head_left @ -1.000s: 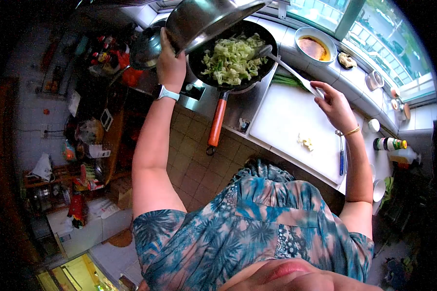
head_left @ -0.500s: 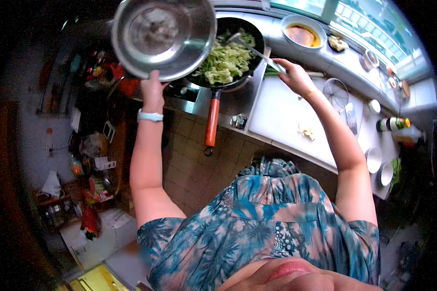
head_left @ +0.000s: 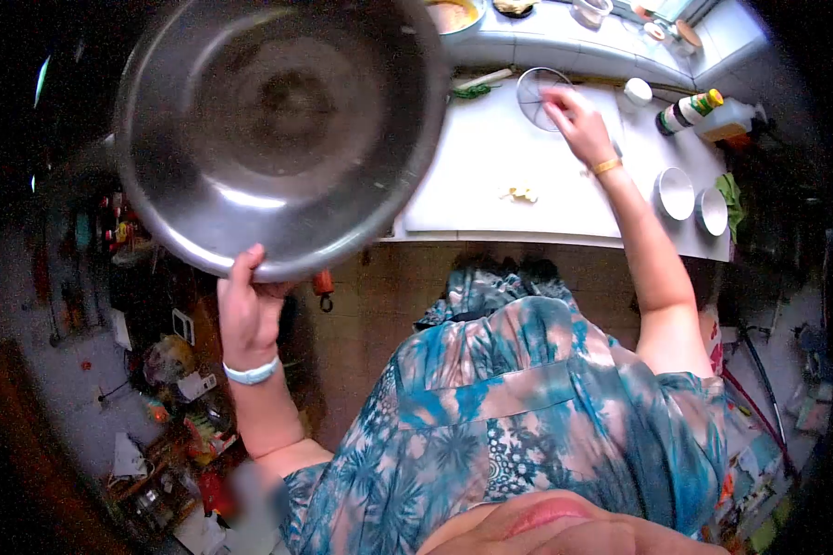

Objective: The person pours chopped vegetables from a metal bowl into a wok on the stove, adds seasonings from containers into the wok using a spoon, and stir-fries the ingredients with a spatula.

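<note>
A large stainless steel basin point(head_left: 185, 157) fills the upper left, tilted so that its bare inside faces me. My left hand point(head_left: 250, 314) grips its lower rim, thumb over the edge. Behind the basin the wok is hidden; only the end of its red handle point(head_left: 323, 280) shows. My right hand point(head_left: 578, 125) is over a round wire rack point(head_left: 533, 113) with spokes, at the back of the white cutting board point(head_left: 472, 166). Its fingers are curled and blurred; whether they touch the rack I cannot tell. Pale food scraps point(head_left: 520, 194) lie on the board.
Two white bowls point(head_left: 676, 193) stand at the counter's right. Behind them are a dark bottle with a yellow cap point(head_left: 690, 112) and a small white cup point(head_left: 637, 91). A bowl of brownish liquid point(head_left: 453, 14) sits on the back ledge. Green stalks point(head_left: 477, 90) lie behind the board.
My right hand has let go of the spatula and moved right to the wire rack. The basin has come closer and now covers the wok of chopped greens. My view has turned right.
</note>
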Tool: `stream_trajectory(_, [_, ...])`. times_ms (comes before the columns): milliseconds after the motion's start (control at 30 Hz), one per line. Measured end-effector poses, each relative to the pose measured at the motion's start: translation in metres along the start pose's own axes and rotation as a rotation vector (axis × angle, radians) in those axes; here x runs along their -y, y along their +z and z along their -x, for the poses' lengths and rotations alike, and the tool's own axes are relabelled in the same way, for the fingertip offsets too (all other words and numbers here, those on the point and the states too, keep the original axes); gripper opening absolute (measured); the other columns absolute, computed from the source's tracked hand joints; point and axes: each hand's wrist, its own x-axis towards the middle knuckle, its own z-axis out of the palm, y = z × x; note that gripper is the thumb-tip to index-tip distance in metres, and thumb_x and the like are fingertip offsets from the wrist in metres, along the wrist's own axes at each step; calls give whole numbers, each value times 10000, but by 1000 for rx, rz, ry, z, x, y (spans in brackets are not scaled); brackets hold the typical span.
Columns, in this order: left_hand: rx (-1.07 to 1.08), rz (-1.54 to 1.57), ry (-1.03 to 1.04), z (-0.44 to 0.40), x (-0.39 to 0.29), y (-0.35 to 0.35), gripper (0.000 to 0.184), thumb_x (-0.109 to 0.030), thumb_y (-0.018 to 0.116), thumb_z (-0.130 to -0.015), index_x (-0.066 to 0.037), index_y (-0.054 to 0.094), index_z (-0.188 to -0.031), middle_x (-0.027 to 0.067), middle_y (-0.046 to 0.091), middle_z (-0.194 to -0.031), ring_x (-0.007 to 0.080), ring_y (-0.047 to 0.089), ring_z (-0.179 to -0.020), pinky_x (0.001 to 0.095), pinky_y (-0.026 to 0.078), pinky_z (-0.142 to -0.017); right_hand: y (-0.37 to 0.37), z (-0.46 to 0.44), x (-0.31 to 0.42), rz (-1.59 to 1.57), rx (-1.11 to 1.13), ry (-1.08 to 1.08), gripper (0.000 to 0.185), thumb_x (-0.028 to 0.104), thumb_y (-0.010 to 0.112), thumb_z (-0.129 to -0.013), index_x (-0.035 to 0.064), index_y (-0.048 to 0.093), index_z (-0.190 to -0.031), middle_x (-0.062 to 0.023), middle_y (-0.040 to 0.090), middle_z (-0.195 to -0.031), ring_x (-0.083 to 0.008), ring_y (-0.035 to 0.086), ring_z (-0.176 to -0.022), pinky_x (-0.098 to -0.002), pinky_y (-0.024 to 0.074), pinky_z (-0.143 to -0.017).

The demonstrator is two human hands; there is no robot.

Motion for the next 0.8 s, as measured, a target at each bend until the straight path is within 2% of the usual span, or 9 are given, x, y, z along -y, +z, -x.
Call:
stream_trajectory(67, [136,-25,-103,4,16,8,403,-134,565,-876,65,446,-1205,166,588,-1079,286,624,-951,440,560,-790,-9,55,-28,-39,12,165,282,215,576,-919,49,631,-1140,-114,683,-980,-183,655,-872,-294,504,-795])
stream_trajectory(200, [301,66,-229,17,57,58,356,-143,555,-889,65,503,-1173,165,613,-1080,282,639,-937,423,570,-769,-16,142,-6,-361,99,636,292,190,533,-952,28,597,-1186,-29,655,-874,-91,614,-770,-232,503,-681])
stream_trajectory(267, [395,46,-443,8,80,70,341,-152,531,-906,57,518,-1174,160,626,-1081,272,640,-959,406,571,-782,-20,162,4,-236,169,622,319,225,517,-967,13,578,-1197,-38,648,-898,-100,621,-773,-233,517,-661])
stream_trajectory(400, [578,132,-572,-26,149,93,302,-178,473,-943,44,543,-1135,148,641,-1057,239,652,-935,374,582,-775,-35,184,19,-602,-118,551,554,442,406,-987,-47,526,-1219,-102,634,-936,-150,639,-765,-254,552,-592])
stream_trajectory(500, [667,82,-628,-42,189,109,319,-215,480,-947,49,543,-1114,137,632,-1067,225,646,-931,345,588,-769,-64,181,71,-767,-128,609,712,573,436,-925,-43,440,-1282,-127,624,-976,-181,649,-742,-266,560,-553])
stream_trajectory(667, [869,-156,-607,-29,192,139,374,-223,498,-935,19,483,-1220,118,614,-1117,198,634,-943,286,551,-738,-58,202,86,-523,-195,732,415,270,617,-892,-50,511,-1135,-123,628,-947,-172,639,-670,-278,534,-412])
stream_trajectory(700, [888,-125,-836,-40,211,137,407,-235,515,-935,16,452,-1249,122,599,-1145,202,624,-966,284,540,-746,-57,211,78,-597,-307,806,333,163,632,-865,-52,528,-1098,-103,637,-883,-156,629,-631,-274,531,-411])
stream_trajectory(767, [1056,-210,-795,-28,198,148,485,-251,548,-933,2,378,-1310,127,568,-1198,207,602,-1017,285,516,-778,-65,233,73,-589,-475,871,209,111,594,-866,-29,533,-1009,-73,623,-777,-143,607,-562,-261,504,-391])
stream_trajectory(800, [1212,-302,-515,-7,168,171,529,-255,562,-932,-8,337,-1342,129,552,-1224,207,590,-1044,289,504,-800,-81,240,74,-586,-589,905,168,96,586,-865,-17,536,-979,-65,614,-750,-140,600,-545,-258,494,-385])
